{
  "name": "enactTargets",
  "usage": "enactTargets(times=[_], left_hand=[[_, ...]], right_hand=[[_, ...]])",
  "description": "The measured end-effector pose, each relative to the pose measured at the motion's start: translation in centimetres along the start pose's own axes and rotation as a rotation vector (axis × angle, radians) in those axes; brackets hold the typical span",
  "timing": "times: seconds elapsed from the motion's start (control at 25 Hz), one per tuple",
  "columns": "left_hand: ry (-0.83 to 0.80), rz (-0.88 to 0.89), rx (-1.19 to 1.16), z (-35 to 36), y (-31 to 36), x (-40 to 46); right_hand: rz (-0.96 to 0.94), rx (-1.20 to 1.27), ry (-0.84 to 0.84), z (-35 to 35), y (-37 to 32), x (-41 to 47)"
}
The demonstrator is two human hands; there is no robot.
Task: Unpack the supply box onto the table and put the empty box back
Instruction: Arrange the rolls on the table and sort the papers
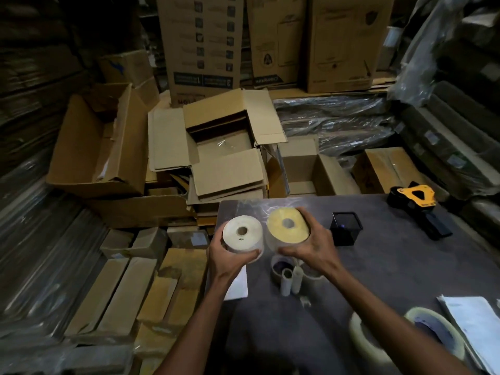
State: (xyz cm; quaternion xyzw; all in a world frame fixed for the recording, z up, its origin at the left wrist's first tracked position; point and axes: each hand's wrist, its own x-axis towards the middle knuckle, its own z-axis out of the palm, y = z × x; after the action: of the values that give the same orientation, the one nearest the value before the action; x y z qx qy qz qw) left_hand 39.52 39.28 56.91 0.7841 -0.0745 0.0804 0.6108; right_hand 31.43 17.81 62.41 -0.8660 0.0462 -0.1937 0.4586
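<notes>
Mid-unpack, I'd say: left hand (230, 255) fingers wrapped round white paper roll (242, 234), right hand (311, 247) gripping yellow paper roll (288, 226), both over grey bench (378, 266) far-left corner. Open brown cardboard box (224, 147) far left, looks emptied, not yet returned.

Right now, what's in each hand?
Left hand: holding the white roll.
Right hand: holding the yellow roll.

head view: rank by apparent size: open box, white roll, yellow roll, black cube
1. Open box, largest, though farthest away.
2-3. White roll and yellow roll: look alike, held side by side; not ranking them.
4. Black cube, smallest.
</notes>
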Motion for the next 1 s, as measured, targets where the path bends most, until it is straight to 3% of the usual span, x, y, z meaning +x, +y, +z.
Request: enactTargets(times=[0.44,1.0], left_hand=[[0.013,-0.163,0.148,4.3,-5.3,12.7],[-0.126,-0.224,0.214,7.8,-14.2,24.5]], right_hand=[[0.098,-0.020,-0.097,4.6,8.7,14.4],[0.307,-0.036,-0.061,13.7,16.6,23.4]])
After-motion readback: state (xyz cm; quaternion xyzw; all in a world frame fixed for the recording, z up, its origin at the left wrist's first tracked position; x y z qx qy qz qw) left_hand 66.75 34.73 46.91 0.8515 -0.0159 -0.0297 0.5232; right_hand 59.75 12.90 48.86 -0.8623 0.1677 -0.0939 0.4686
